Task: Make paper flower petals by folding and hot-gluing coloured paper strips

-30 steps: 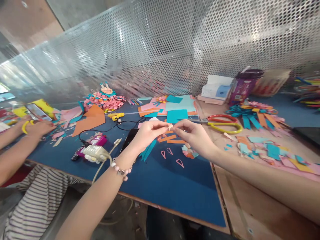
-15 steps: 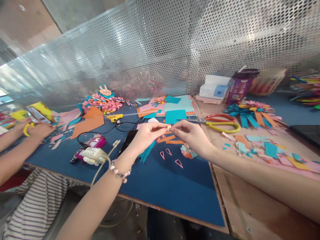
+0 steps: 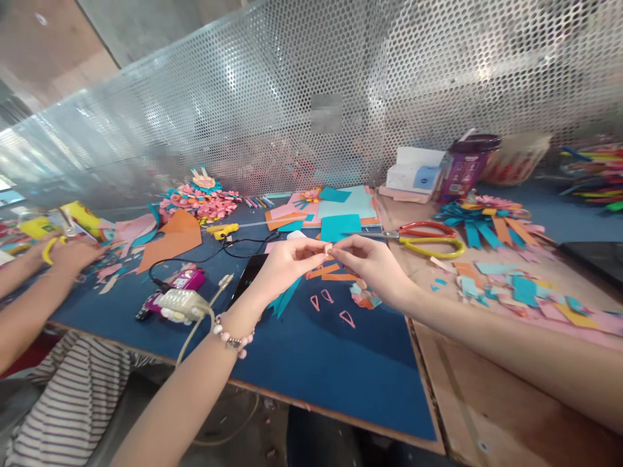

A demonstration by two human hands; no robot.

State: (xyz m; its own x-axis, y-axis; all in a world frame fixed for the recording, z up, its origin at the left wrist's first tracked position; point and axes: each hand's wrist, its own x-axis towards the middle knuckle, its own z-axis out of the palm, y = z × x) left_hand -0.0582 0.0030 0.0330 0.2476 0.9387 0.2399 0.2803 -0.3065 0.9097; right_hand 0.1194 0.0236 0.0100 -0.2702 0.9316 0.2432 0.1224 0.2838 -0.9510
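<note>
My left hand point(image 3: 285, 263) and my right hand point(image 3: 374, 263) meet above the blue table mat point(image 3: 311, 363), fingertips pinched together on one small pale paper piece point(image 3: 329, 248). A bead bracelet sits on my left wrist. Below the hands lie three small pink paper loops point(image 3: 331, 305), orange strips point(image 3: 335, 272) and a little layered paper flower point(image 3: 365, 295). A dark phone point(image 3: 248, 275) lies under my left hand.
Red-and-yellow scissors point(image 3: 428, 239) lie right of my hands. A white power adapter point(image 3: 182, 301) with cable and a yellow glue gun point(image 3: 221, 229) lie on the left. Another person's hands point(image 3: 68, 253) work with yellow scissors at far left. Paper scraps, boxes and a perforated metal screen stand behind.
Both hands stay pinched on the small paper piece, barely shifting. The view has drifted slightly; the other person's hands have moved a little.
</note>
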